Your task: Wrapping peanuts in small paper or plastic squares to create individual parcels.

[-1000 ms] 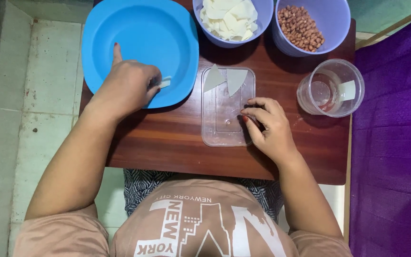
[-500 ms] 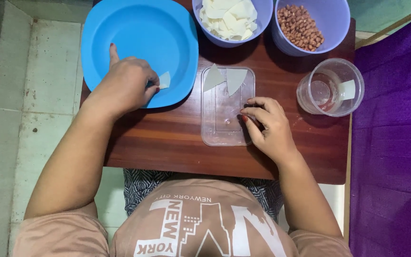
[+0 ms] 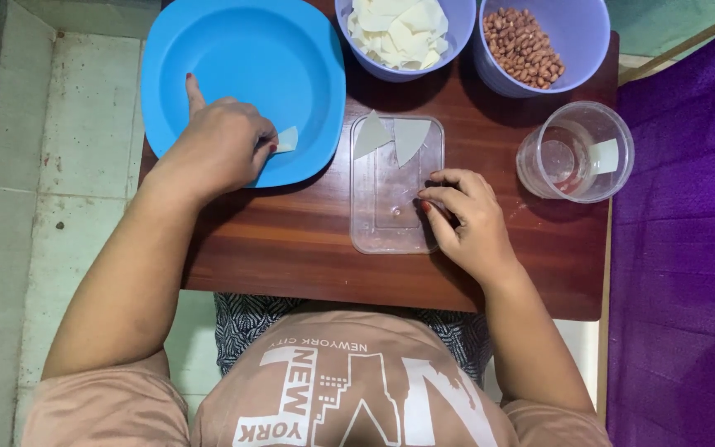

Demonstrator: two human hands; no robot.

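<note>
My left hand (image 3: 218, 149) rests on the near rim of a blue plate (image 3: 242, 58), fingers pinching a small pale folded wrapper piece (image 3: 286, 139). A clear rectangular plastic lid (image 3: 395, 186) lies flat in the middle of the brown wooden table (image 3: 291, 248), with two pale triangular wrapper pieces (image 3: 391, 136) on its far end. My right hand (image 3: 467, 219) touches the lid's right edge, fingertips curled on it, holding nothing that I can see.
A lilac bowl of pale wrapper pieces (image 3: 399, 33) and a lilac bowl of peanuts (image 3: 531, 41) stand at the far edge. A clear plastic cup (image 3: 574, 151) with a little liquid sits at right. Purple cloth (image 3: 688, 248) lies right, tiled floor (image 3: 68, 165) left.
My left hand has slid slightly toward the plate's near rim with the wrapper piece between its fingers. The right hand has stayed on the lid.
</note>
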